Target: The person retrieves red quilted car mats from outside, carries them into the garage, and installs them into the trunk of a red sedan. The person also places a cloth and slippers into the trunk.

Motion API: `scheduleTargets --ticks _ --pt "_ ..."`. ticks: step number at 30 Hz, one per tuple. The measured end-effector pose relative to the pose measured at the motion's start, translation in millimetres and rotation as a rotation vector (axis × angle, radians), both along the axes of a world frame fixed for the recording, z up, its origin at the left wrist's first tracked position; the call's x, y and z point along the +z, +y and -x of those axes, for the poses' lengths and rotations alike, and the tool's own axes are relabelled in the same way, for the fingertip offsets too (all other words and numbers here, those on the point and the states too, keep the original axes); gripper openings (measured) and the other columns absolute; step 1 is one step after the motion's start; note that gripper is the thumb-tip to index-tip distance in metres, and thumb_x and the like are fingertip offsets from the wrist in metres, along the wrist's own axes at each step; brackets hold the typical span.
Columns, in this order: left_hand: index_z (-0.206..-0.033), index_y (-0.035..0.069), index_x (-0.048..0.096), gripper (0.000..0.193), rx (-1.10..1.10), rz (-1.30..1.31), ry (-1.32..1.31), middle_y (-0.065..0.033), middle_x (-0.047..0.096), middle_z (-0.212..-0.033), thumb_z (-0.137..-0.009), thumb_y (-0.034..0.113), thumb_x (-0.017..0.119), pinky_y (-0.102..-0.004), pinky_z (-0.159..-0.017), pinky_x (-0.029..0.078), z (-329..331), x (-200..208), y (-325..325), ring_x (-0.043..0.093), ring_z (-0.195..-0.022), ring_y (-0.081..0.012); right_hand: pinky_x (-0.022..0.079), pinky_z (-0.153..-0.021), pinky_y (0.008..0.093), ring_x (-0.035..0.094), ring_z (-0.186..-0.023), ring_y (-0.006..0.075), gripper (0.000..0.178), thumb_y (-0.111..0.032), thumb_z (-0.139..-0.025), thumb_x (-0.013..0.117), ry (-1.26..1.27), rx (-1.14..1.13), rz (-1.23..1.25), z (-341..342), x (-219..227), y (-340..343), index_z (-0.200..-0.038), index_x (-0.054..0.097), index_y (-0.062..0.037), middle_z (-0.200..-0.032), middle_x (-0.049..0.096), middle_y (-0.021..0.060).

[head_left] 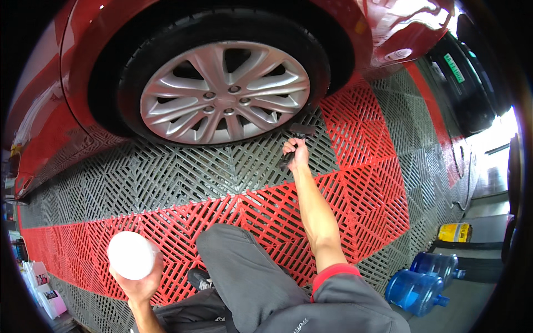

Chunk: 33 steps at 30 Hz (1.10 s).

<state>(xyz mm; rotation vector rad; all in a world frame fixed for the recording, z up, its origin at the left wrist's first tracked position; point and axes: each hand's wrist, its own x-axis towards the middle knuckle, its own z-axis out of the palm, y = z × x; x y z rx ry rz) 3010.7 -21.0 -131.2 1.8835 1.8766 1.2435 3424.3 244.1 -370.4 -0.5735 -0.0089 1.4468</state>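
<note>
My left hand [141, 286] is wrapped round a white round-topped container [131, 255], held up at the lower left. Its sides and contents cannot be made out. Reaching forward, my right hand [297, 154] is closed on the dark handle of a black brush [301, 130]. The brush head is close to the bottom right of the black tyre [317, 66]; whether they touch is unclear. Inside the tyre is a silver multi-spoke wheel [225, 102] with several lug nuts. Red bodywork [361, 33] arches over it.
Red and grey slatted tiles [355, 205] cover the floor. Blue water jugs [413, 291] and a yellow can [455, 232] are at the lower right, pinkish bottles [51, 302] at the lower left. A dark car [463, 77] stands at the upper right. My bent knee [227, 244] is between my arms.
</note>
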Motion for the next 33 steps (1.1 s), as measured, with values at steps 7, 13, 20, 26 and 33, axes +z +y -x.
scheduleTargets --ticks 7,13,20,26,33 --pt "-0.099 0.000 0.056 0.050 0.020 -0.032 -0.077 -0.0190 0.057 -0.103 -0.054 0.003 0.078 -0.0343 -0.075 0.050 -9 23 12 0.061 -0.082 -0.0254 0.032 -0.040 0.0244 0.033 -0.046 0.0086 0.041 -0.006 -0.089 0.041 -0.503 -0.115 0.072 24 86 38 -0.125 0.036 -0.0268 -0.057 0.031 -0.0024" --pt "-0.104 -0.001 0.058 0.057 0.011 -0.226 -0.176 -0.0194 0.060 -0.099 -0.052 0.009 0.079 -0.0350 -0.076 0.052 -2 21 24 0.064 -0.085 -0.0296 0.037 -0.035 0.0245 0.035 -0.040 0.0079 0.078 0.005 -0.082 0.040 -1.087 -0.320 -0.204 71 210 39 -0.147 0.011 -0.0270 -0.054 0.035 -0.0016" --pt "-0.113 -0.006 0.050 0.069 -0.074 -0.214 0.070 -0.0167 0.062 -0.098 -0.053 0.012 0.078 -0.0357 -0.079 0.051 9 37 38 0.065 -0.083 -0.0285 0.040 -0.041 0.0248 0.043 -0.044 0.0055 0.074 0.003 -0.077 0.046 -1.625 -0.284 -0.538 166 262 38 -0.144 0.025 -0.0198 -0.085 0.069 0.0111" --pt "-0.109 -0.007 0.050 0.068 -0.040 -0.172 0.119 -0.0168 0.062 -0.091 -0.053 0.014 0.082 -0.0345 -0.066 0.052 3 41 37 0.065 -0.076 -0.0286 0.050 -0.052 0.0405 0.059 -0.049 0.0279 0.071 -0.005 -0.078 0.047 -2.104 0.019 -0.704 267 253 35 -0.139 0.031 -0.0373 -0.080 0.065 0.0190" --pt "-0.110 -0.007 0.049 0.071 0.008 -0.093 0.164 -0.0169 0.063 -0.091 -0.054 0.019 0.083 -0.0335 -0.067 0.053 9 21 8 0.065 -0.076 -0.0284 0.053 -0.065 0.0454 0.065 -0.072 0.0340 0.066 -0.005 -0.081 0.045 -2.277 0.555 -0.723 362 131 35 -0.138 0.033 -0.0376 -0.080 0.065 0.0181"
